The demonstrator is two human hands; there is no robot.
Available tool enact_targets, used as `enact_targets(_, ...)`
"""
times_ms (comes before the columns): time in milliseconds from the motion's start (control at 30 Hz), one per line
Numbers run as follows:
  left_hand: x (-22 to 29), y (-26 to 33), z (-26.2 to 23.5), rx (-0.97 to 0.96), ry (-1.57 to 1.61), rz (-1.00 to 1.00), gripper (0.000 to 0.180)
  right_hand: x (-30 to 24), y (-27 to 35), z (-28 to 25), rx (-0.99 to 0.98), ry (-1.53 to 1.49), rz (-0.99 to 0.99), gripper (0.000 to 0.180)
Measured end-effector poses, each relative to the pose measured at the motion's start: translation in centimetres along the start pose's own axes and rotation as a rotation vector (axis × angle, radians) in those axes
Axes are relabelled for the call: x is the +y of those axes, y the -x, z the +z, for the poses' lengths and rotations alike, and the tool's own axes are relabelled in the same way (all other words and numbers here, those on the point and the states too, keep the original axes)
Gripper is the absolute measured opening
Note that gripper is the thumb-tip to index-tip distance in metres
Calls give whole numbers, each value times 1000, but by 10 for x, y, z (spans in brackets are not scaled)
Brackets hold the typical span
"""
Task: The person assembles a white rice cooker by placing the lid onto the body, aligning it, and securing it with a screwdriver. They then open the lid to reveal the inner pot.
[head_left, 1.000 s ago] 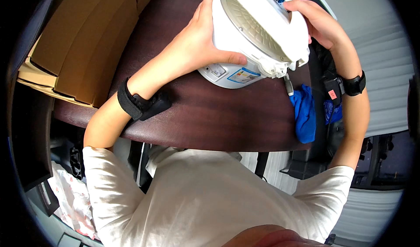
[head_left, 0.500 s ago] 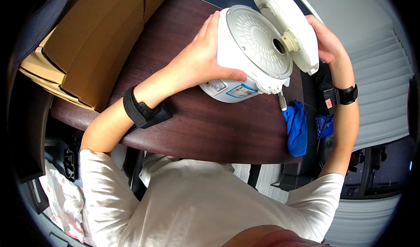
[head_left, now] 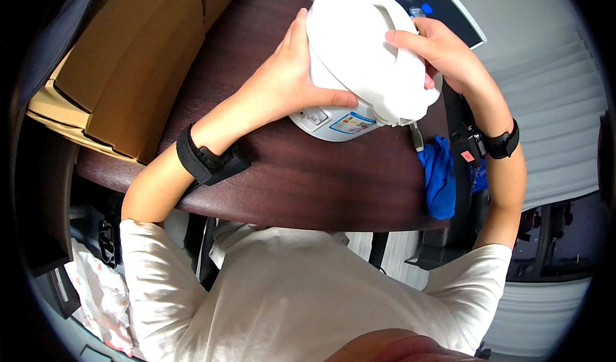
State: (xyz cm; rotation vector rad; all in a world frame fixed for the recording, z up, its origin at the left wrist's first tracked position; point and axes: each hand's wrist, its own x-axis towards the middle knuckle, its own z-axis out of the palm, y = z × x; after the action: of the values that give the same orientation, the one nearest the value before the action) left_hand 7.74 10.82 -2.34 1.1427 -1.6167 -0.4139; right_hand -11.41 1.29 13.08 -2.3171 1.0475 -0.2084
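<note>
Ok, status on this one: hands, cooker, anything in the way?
Left hand grips cooker side. Right hand on its shut lid. Blue cloth alongside, clear.

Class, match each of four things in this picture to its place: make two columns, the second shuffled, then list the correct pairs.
Things:
1. white rice cooker
2. blue cloth
3. cardboard boxes
4. black wrist strap

Places:
A. at the table's left side
B. on the left forearm
C. at the table's right edge
D. between the left hand and the right hand

Pairs: 1-D, 2-C, 3-A, 4-B
</note>
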Motion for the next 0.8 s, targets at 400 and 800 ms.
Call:
enact_targets(400,7,1,-2,-1,-9,-45,138,13,-4,-11,-47,62,19,69)
enact_targets(800,7,-1,-3,-18,-93,-39,142,11,2,-3,88,2,-31,55)
